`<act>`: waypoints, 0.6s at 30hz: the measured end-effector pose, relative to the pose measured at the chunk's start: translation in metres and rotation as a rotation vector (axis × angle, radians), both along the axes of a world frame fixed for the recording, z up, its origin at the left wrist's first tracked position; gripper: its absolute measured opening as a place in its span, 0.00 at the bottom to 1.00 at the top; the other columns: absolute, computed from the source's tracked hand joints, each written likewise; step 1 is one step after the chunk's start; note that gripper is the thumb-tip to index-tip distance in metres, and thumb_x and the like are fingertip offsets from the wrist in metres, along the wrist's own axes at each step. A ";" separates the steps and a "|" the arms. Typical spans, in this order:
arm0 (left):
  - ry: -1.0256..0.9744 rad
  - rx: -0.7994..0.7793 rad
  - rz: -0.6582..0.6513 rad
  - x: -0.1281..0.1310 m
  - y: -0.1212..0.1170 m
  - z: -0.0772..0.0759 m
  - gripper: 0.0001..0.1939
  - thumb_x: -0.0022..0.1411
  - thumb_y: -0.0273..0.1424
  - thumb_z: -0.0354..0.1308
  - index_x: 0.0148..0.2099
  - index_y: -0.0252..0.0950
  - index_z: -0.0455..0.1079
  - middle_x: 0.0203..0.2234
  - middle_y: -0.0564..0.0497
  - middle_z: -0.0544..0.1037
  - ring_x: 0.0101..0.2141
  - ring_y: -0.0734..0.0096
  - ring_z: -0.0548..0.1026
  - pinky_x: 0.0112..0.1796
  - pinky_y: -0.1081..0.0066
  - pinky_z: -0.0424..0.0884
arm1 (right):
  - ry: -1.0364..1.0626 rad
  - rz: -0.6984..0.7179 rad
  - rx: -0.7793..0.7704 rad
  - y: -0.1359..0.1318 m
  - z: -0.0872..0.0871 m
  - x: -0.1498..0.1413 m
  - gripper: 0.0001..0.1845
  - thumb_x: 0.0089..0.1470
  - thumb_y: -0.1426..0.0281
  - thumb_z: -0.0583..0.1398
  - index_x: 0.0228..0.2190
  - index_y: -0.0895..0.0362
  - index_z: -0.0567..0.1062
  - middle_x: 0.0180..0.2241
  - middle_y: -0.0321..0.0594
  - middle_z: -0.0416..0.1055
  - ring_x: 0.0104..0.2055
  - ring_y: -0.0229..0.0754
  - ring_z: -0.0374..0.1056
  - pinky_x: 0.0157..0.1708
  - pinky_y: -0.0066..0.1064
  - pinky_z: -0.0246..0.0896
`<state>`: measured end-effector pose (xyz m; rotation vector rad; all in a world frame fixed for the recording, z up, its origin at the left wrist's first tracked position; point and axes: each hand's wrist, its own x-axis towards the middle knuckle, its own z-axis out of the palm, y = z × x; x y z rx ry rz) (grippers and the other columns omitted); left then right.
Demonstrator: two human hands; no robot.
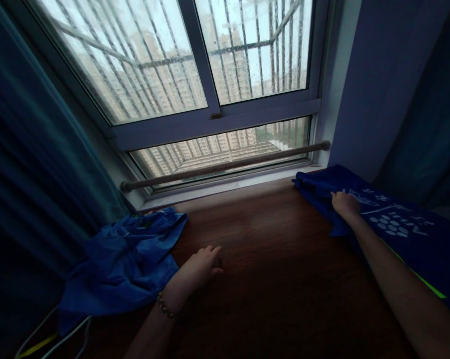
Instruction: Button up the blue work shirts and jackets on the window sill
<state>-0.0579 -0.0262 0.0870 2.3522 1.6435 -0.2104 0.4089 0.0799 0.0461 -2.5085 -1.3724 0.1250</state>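
My left hand (202,264) lies flat, palm down, on the dark wooden sill (269,259), fingers stretched forward, with a bead bracelet at the wrist. It holds nothing and rests just right of a crumpled blue cloth (123,264). My right hand (344,204) reaches out to the far right and presses on a dark blue garment with white print (392,222); its fingers curl over the fabric's edge, so the grip itself is partly hidden.
A barred window (195,70) rises behind the sill, with a wooden rod (225,167) across its lower pane. Dark curtains hang at left (30,164) and right (430,124). White and yellow cables (56,339) trail at the lower left.
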 end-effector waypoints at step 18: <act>-0.485 0.366 -0.002 0.014 -0.019 0.054 0.22 0.50 0.25 0.46 0.49 0.35 0.63 0.42 0.45 0.72 0.44 0.59 0.69 0.46 0.60 0.63 | 0.376 1.130 0.148 -0.154 0.121 -0.176 0.18 0.55 0.59 0.49 0.25 0.56 0.72 0.26 0.38 0.70 0.31 0.40 0.64 0.33 0.30 0.55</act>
